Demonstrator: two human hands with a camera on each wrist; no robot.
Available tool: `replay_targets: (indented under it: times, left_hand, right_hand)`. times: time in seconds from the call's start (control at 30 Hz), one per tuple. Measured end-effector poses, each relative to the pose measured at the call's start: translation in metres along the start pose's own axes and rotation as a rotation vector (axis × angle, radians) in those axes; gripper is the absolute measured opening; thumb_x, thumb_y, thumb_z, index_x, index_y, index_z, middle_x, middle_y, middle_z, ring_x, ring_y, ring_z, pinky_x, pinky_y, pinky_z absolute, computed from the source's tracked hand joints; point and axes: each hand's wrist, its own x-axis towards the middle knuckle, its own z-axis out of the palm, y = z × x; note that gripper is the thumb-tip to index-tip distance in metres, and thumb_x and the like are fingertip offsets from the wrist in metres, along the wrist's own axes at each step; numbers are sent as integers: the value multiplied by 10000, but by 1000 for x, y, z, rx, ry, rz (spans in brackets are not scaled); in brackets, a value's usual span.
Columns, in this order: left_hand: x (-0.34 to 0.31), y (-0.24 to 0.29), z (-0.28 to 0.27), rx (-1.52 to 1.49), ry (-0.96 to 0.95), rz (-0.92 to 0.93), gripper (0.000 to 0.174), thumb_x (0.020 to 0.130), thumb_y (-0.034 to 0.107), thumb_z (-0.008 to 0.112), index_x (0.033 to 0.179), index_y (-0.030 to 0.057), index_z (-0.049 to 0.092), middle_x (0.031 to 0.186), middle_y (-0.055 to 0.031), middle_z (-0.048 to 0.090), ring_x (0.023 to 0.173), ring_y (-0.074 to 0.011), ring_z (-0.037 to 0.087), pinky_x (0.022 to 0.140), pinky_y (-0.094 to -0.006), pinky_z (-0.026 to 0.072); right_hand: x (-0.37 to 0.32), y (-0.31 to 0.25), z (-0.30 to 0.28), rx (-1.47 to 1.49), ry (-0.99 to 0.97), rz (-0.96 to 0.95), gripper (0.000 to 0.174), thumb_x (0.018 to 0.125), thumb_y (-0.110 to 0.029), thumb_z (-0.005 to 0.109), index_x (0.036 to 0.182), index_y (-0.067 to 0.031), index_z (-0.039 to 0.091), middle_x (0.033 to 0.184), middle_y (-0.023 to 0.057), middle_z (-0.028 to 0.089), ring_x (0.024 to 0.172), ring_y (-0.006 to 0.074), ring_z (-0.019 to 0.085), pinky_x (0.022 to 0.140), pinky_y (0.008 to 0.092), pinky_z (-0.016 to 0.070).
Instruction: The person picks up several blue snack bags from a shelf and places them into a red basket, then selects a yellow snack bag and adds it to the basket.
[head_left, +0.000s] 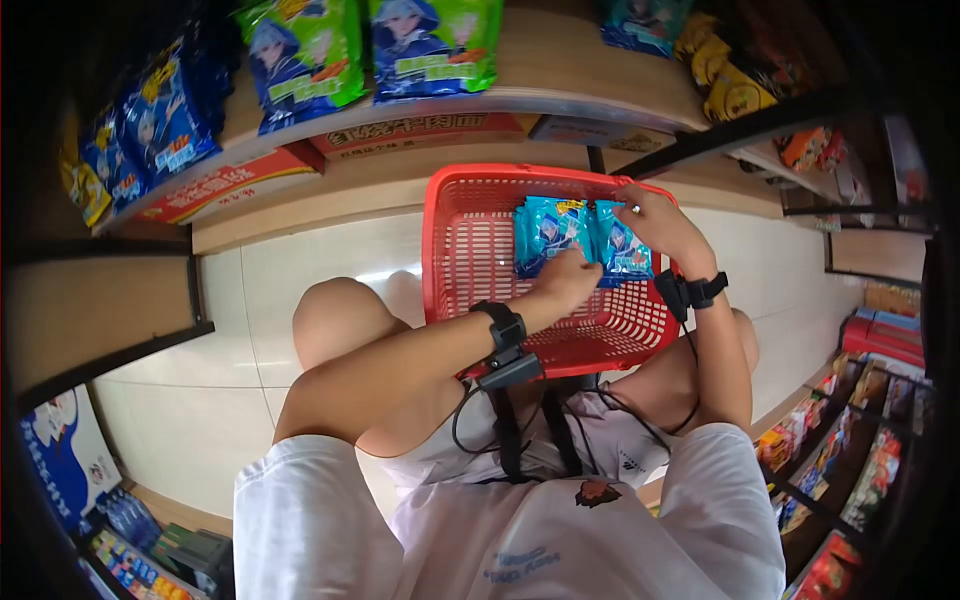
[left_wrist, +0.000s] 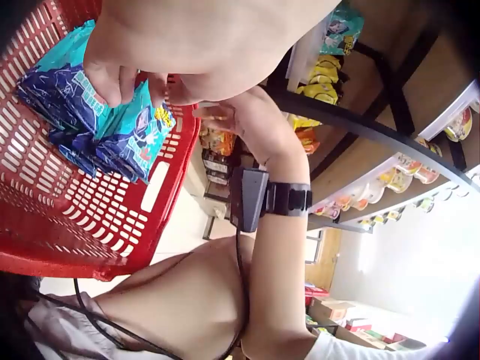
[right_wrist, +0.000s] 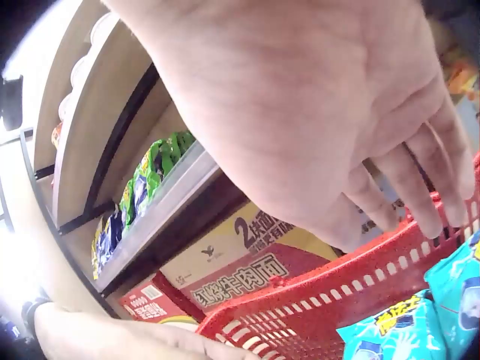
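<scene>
Two groups of teal and blue snack packets lie side by side in a red plastic basket (head_left: 475,250). My left hand (head_left: 567,280) reaches over the left packets (head_left: 545,232), its bent fingertips right at the packets where the two groups meet. Whether those fingers pinch a packet I cannot tell. My right hand (head_left: 662,222) is over the basket's far right corner, beside the right packets (head_left: 625,250). In the right wrist view its fingers (right_wrist: 420,184) are extended and slightly spread near the rim, with nothing held.
The basket stands between the person's knees on a tiled floor (head_left: 235,300). In front, a shelf holds green snack bags (head_left: 435,50) and blue bags (head_left: 165,115), with noodle cartons (right_wrist: 232,277) below. More stocked shelves (head_left: 830,440) stand behind at right. Cables hang from both wrist cameras.
</scene>
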Motion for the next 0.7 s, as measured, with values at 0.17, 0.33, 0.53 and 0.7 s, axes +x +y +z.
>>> replay_targets:
  times: [0.17,0.33,0.53,0.7]
  left_hand:
    - [-16,12,7,-52,-50,3,338,966,296,562,862,10,708,686,-143,699,696,-264,703,679,-377,522]
    - [-19,-1,26,-157,-169,135,194,944,73,495,969,-40,651,742,-149,698,653,-240,702,627,-352,542]
    - [-3,-33,29,-11,-144,26,306,837,38,588,1132,-43,595,829,-163,706,695,-226,713,621,-357,557]
    - [14,-41,22,4,-170,-22,498,841,100,653,1303,-45,535,970,-152,716,828,-220,706,707,-348,556]
  right_hand:
    - [-9,-60,-7,-58,-24,-47,450,966,-313,607,1279,10,599,1162,241,684,1092,372,660,917,406,512]
    - [-36,-94,-24,188,4,-90,445,966,-314,610,1286,-5,599,1112,216,691,1018,320,669,891,372,509]
    - [-49,-38,-27,23,-11,141,431,977,-329,593,1258,-2,609,1111,235,690,980,353,674,869,393,509]
    - [-44,54,-9,69,58,131,423,983,-295,594,1281,6,597,1082,199,693,993,284,663,902,361,497]
